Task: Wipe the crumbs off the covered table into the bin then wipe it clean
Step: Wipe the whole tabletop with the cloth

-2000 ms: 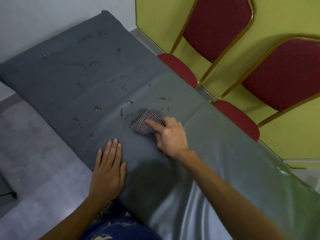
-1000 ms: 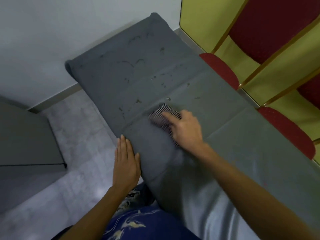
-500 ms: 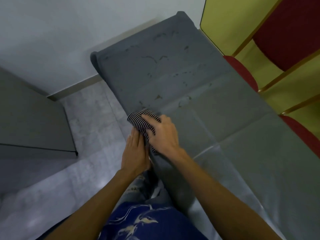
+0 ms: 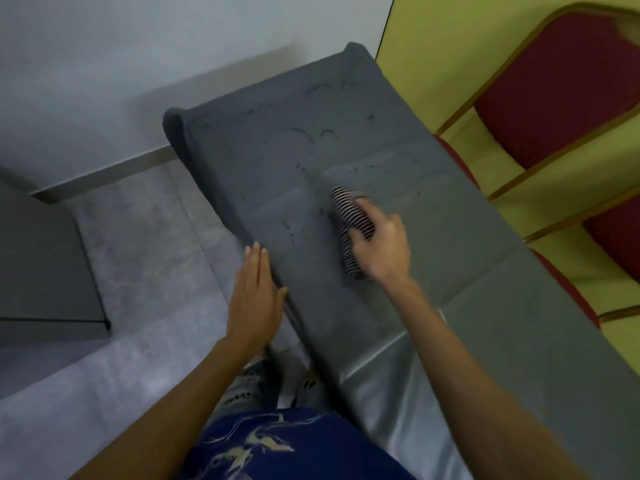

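Note:
A long table under a grey cover point(image 4: 467, 271) runs from the lower right to the far wall. Small dark crumbs and streaks point(image 4: 311, 133) lie on its far half. My right hand point(image 4: 381, 251) grips a black-and-white striped cloth point(image 4: 349, 216) and presses it on the cover near the table's middle. My left hand point(image 4: 254, 292) is held flat, fingers straight, at the table's left edge, just below the top. No bin is in view.
Two red-seated chairs with gold frames point(image 4: 554, 98) stand along the table's right side against a yellow wall. A dark grey cabinet or box point(image 4: 41, 265) stands on the grey tiled floor point(image 4: 145, 271) at the left.
My right hand has moved the cloth from the table's left edge back onto the middle of the cover. My left hand stays flat by the edge. The view has shifted.

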The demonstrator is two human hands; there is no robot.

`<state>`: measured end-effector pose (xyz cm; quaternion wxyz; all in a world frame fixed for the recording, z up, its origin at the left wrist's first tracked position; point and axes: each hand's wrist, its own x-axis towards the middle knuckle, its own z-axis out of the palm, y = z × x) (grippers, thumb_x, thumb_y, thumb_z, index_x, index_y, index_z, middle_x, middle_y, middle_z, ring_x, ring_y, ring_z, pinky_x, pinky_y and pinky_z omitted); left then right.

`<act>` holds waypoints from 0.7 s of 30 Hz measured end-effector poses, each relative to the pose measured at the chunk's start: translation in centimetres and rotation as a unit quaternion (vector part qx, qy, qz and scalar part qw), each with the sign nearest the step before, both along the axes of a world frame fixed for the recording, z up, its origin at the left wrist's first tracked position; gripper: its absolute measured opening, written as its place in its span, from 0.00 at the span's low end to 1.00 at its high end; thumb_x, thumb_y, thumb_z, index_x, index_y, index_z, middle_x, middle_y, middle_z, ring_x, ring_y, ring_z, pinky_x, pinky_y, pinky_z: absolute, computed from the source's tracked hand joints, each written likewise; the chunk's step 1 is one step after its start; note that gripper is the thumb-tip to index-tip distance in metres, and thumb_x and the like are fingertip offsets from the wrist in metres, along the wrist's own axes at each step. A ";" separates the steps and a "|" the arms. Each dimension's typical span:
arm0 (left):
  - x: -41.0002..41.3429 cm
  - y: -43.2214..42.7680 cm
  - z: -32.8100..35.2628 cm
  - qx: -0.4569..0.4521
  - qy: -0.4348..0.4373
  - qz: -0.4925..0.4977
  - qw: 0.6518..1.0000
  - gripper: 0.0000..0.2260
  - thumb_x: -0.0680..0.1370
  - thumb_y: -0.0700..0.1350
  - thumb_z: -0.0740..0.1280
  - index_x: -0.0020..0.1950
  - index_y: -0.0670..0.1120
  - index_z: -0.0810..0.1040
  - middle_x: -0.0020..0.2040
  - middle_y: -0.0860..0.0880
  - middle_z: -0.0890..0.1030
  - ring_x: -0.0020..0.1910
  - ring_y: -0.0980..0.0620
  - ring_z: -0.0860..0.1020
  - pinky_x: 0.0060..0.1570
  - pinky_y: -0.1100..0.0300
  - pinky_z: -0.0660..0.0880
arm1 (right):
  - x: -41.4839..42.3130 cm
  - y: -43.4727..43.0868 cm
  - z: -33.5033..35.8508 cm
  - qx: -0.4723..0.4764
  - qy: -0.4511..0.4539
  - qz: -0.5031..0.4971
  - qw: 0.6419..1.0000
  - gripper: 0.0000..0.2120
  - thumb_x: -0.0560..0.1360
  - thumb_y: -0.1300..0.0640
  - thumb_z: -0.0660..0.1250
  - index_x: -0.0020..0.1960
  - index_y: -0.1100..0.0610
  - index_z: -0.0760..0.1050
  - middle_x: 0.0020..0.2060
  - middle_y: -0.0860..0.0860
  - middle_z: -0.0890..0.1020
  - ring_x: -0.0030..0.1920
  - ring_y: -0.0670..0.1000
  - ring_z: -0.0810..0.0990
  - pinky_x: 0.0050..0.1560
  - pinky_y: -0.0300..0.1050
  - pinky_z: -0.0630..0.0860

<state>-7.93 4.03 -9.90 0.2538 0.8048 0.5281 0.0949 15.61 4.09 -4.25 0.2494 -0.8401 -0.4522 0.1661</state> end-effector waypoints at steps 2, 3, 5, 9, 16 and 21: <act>-0.4 1.8 0.1 -0.030 0.019 -0.021 0.999 0.36 0.81 0.54 0.63 0.80 0.39 0.50 0.81 0.42 0.49 0.80 0.44 0.48 0.78 0.45 0.50 | -6.1 -0.7 -0.1 0.021 0.017 0.076 0.997 0.29 0.74 0.52 0.71 0.73 0.39 0.69 0.56 0.58 0.76 0.56 0.61 0.78 0.57 0.51 0.78; -0.7 2.3 0.1 -0.029 0.014 -0.043 0.999 0.33 0.81 0.54 0.62 0.79 0.38 0.55 0.79 0.40 0.55 0.79 0.41 0.53 0.77 0.43 0.54 | -8.8 -0.8 -0.4 0.017 0.018 0.112 0.993 0.28 0.75 0.52 0.71 0.73 0.39 0.68 0.57 0.57 0.75 0.56 0.60 0.77 0.56 0.52 0.78; -1.4 2.5 -0.3 -0.022 -0.011 -0.063 0.998 0.25 0.79 0.51 0.60 0.70 0.36 0.67 0.70 0.36 0.70 0.70 0.34 0.68 0.69 0.37 0.66 | -12.0 -0.4 -1.4 0.001 0.011 0.145 0.989 0.28 0.76 0.52 0.70 0.73 0.41 0.68 0.57 0.56 0.74 0.57 0.59 0.75 0.56 0.54 0.78; -1.3 2.1 -1.2 -0.039 -0.055 -0.027 0.997 0.30 0.80 0.51 0.64 0.78 0.41 0.58 0.79 0.42 0.58 0.78 0.44 0.56 0.76 0.47 0.57 | -9.5 0.8 -2.3 -0.001 -0.040 0.181 0.983 0.28 0.75 0.54 0.70 0.73 0.43 0.69 0.53 0.56 0.75 0.53 0.59 0.74 0.52 0.55 0.78; -1.5 2.3 -1.0 -0.029 -0.009 -0.060 0.998 0.37 0.81 0.60 0.56 0.80 0.41 0.45 0.81 0.46 0.41 0.80 0.47 0.45 0.77 0.49 0.48 | 3.0 5.7 -2.5 -0.036 -0.097 0.007 0.995 0.28 0.75 0.54 0.69 0.74 0.41 0.69 0.56 0.61 0.77 0.57 0.64 0.77 0.56 0.57 0.78; -1.6 2.3 -1.2 -0.020 -0.009 -0.063 0.998 0.38 0.80 0.65 0.51 0.80 0.40 0.47 0.81 0.46 0.44 0.80 0.47 0.46 0.77 0.49 0.49 | 1.1 6.4 -0.3 -0.004 -0.010 -0.071 0.997 0.26 0.75 0.52 0.69 0.72 0.42 0.71 0.61 0.58 0.80 0.61 0.60 0.79 0.62 0.53 0.77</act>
